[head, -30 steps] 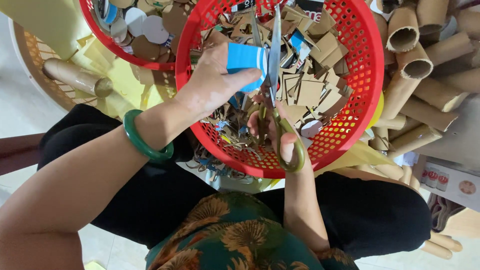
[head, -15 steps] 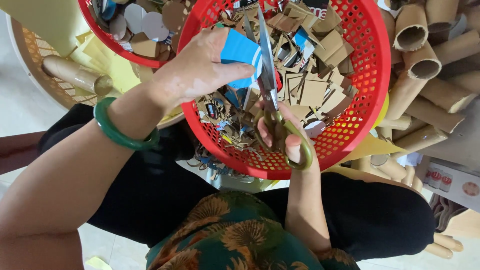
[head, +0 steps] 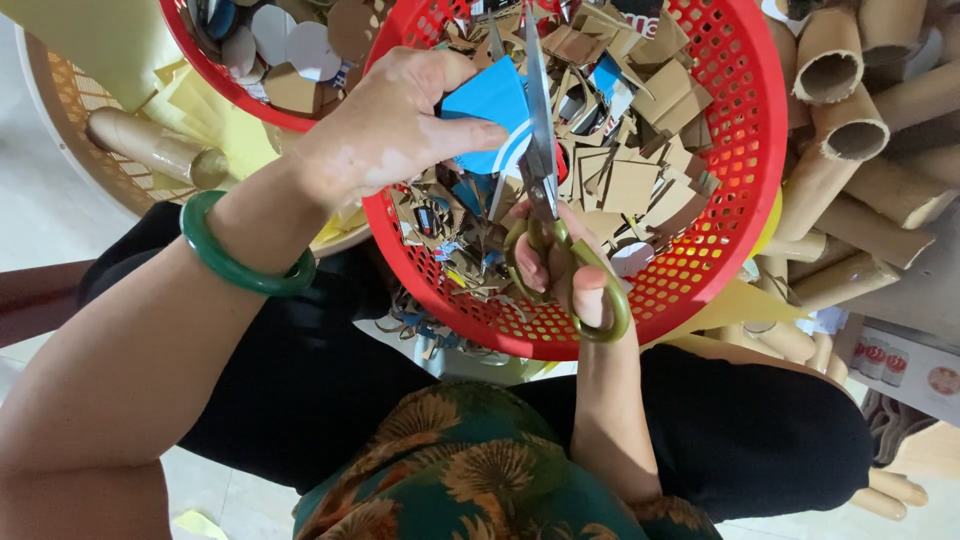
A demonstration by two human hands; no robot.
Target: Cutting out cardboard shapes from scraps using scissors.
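Scissors [head: 545, 190] in right hand [head: 565, 265] cutting blue card [head: 490, 110] held by left hand [head: 390, 120]

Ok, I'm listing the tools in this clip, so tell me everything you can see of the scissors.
The scissors have olive-green loop handles that look like plastic and long grey metal blades. The right hand grips them, fingers through the loops. They point away from the person, over the red perforated basket of cardboard scraps. The blades look nearly closed and meet the edge of a blue piece of card pinched in the left hand.
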